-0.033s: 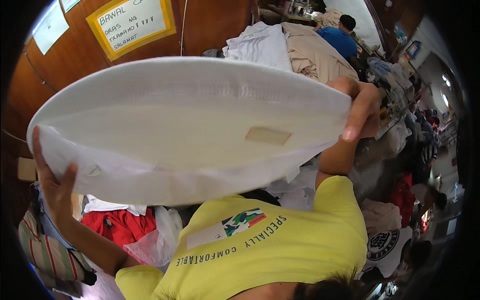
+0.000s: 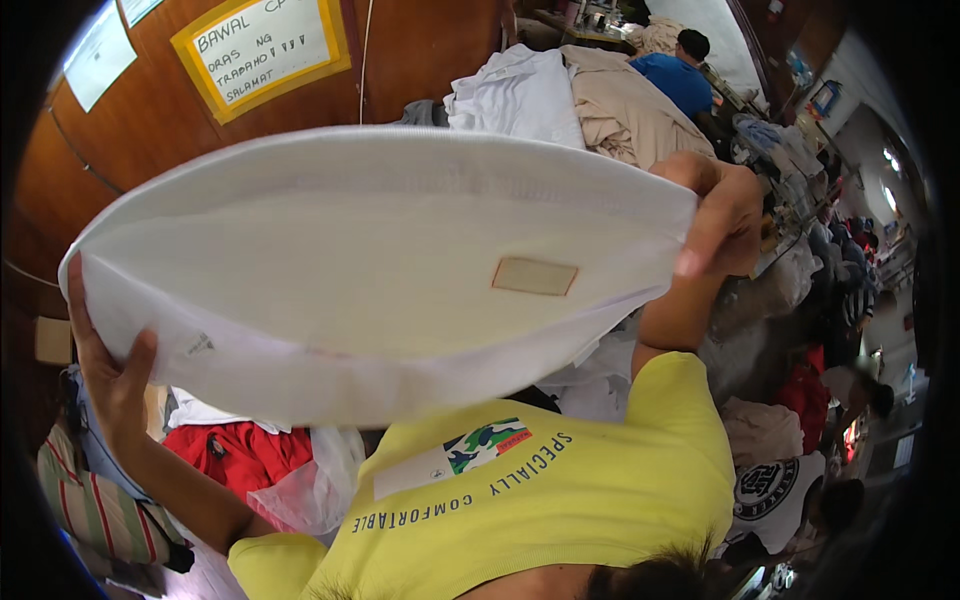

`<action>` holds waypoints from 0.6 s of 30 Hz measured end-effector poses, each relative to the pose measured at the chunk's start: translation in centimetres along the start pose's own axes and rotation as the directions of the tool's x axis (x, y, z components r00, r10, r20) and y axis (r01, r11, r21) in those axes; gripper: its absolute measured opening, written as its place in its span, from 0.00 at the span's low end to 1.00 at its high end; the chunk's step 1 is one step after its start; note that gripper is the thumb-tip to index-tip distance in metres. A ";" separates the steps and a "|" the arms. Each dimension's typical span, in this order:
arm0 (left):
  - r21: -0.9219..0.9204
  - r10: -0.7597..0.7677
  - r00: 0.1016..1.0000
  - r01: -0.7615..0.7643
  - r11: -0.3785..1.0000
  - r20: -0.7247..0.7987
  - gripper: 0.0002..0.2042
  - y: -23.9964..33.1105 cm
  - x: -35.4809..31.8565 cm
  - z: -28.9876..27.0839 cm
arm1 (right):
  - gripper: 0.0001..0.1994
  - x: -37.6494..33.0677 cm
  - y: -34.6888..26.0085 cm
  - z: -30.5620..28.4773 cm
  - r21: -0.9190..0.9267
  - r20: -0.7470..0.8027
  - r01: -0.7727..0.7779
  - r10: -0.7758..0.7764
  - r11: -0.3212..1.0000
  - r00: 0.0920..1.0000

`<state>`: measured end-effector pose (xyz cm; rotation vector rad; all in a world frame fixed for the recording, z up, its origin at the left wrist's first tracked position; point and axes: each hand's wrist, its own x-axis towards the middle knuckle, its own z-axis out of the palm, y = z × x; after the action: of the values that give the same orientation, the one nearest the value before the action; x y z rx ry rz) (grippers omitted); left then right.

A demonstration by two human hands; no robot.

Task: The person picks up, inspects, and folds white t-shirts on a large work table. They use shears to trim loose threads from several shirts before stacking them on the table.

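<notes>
left hand [image 2: 112,385] raised, arm bent, fingers closed on the white cloth's [image 2: 380,270] left edge | right hand [image 2: 722,222] raised, fingers pinching its right edge | cloth stretched wide between both hands | clothes pile [image 2: 560,95] behind

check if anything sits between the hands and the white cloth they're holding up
Nothing visible does. The left hand grips the white cloth at its left end and the right hand pinches its right end, skin straight on fabric. The cloth hangs stretched between them, above the yellow shirt.
</notes>
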<state>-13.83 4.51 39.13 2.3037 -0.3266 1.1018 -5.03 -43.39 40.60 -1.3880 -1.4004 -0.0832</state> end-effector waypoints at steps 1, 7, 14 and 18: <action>0.122 0.006 1.000 -0.009 0.992 0.018 0.24 -0.3 0.4 -0.9 | 0.06 0.2 -0.9 -0.1 -0.155 0.000 -0.024 0.024 0.988 1.000; -0.150 0.025 0.997 -0.036 0.988 -0.074 0.16 -13.2 -1.4 -12.4 | 0.13 -1.7 -3.6 -1.1 -0.771 -0.598 -0.338 -0.432 0.539 0.675; -0.437 -0.074 0.766 0.440 0.785 0.638 0.03 -9.9 1.4 1.0 | 0.07 2.1 7.5 -2.0 -0.179 0.345 -0.416 0.453 0.891 0.822; 0.321 0.166 0.968 -0.220 0.921 0.186 0.18 -19.4 10.2 3.9 | 0.10 2.5 20.9 -12.4 -0.823 -0.415 -0.358 -0.034 0.441 0.909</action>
<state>3.61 18.30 37.67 2.7212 -0.4644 1.1495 18.62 -43.79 34.52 -2.2222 -0.8366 -1.0621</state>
